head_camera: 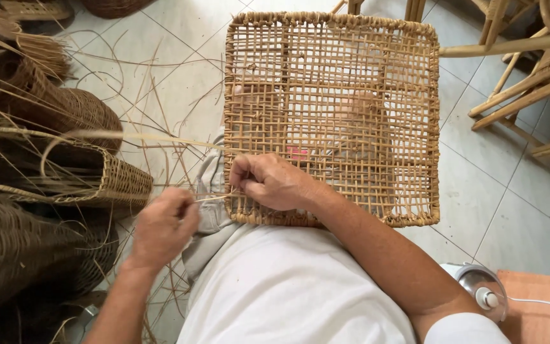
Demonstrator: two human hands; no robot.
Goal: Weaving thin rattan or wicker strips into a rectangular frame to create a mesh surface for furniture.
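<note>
A square open-weave rattan panel with a braided rim lies across my lap. My right hand rests on its near left corner, fingers curled and pinching a thin cane strand at the rim. My left hand is just left of the panel, closed on the same strand and holding it taut. A longer loose length of cane arcs away to the left over the baskets.
Woven baskets and bundles of cane pile up at the left. Loose strands litter the tiled floor. Bare wooden chair frames stand at the upper right. A small metal appliance with a white cord sits at the lower right.
</note>
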